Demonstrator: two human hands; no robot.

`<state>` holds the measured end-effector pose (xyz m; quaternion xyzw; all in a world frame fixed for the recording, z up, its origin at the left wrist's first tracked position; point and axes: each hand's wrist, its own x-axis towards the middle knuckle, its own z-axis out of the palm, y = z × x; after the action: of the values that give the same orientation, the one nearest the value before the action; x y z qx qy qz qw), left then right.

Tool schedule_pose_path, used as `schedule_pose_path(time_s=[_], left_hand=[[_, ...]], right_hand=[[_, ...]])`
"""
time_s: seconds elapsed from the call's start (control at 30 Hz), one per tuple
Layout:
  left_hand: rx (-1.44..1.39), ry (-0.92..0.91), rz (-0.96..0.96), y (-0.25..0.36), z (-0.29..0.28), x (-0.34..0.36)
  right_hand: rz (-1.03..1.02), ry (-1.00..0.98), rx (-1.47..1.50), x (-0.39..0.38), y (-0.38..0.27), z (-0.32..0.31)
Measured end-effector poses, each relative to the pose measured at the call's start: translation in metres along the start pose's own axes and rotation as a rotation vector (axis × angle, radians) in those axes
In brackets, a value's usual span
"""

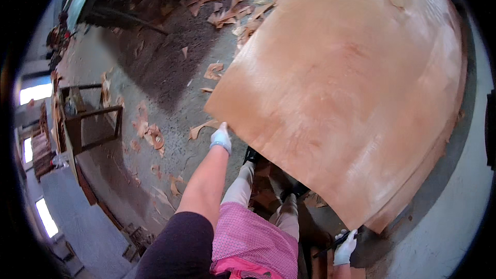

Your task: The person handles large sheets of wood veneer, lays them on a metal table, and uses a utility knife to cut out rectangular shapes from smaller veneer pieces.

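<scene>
A large, thin tan sheet that looks like wood veneer (330,93) spreads in front of me, from the centre to the upper right. My left hand (221,138), in a white glove, is closed on the sheet's near-left edge, close to its corner. My right hand (345,250), gloved too, is at the near-right corner. Its fingers are closed around a slim dark tool (324,252) whose kind I cannot make out, and the fingertips touch the sheet's corner. Under the right side, the edge of another sheet (395,209) shows.
Torn tan scraps (152,137) litter the grey floor on the left, with more (227,8) beyond the sheet. A wooden frame stand (95,116) stands at the left, near a grey flat board (82,222). A pale strip of floor (439,217) curves along the right.
</scene>
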<state>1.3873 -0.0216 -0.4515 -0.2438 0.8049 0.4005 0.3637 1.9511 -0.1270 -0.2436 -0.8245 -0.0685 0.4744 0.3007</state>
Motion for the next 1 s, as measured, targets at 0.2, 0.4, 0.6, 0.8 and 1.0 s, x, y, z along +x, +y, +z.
schedule_pose_path(time_s=[0.2,0.4,0.6,0.8,1.0], left_hand=[[1.193,-0.221,1.385,-0.023,0.04,-0.139],[1.622,-0.877,1.653,-0.116,0.091,-0.212],[2.188,-0.81,1.302,-0.135,0.131,-0.225],[2.434,-0.834,1.258,-0.125,0.146,-0.232],[2.551,-0.789,1.18,-0.123,0.151,-0.229]], right_hand=[[-0.061,0.074,0.041,0.015,0.019,-0.021],[-0.063,0.098,0.076,0.029,0.034,-0.009],[-0.018,0.146,0.203,0.032,0.063,-0.027],[0.414,0.104,-0.197,0.056,0.15,-0.05],[0.215,0.661,-0.441,0.067,0.139,-0.154]])
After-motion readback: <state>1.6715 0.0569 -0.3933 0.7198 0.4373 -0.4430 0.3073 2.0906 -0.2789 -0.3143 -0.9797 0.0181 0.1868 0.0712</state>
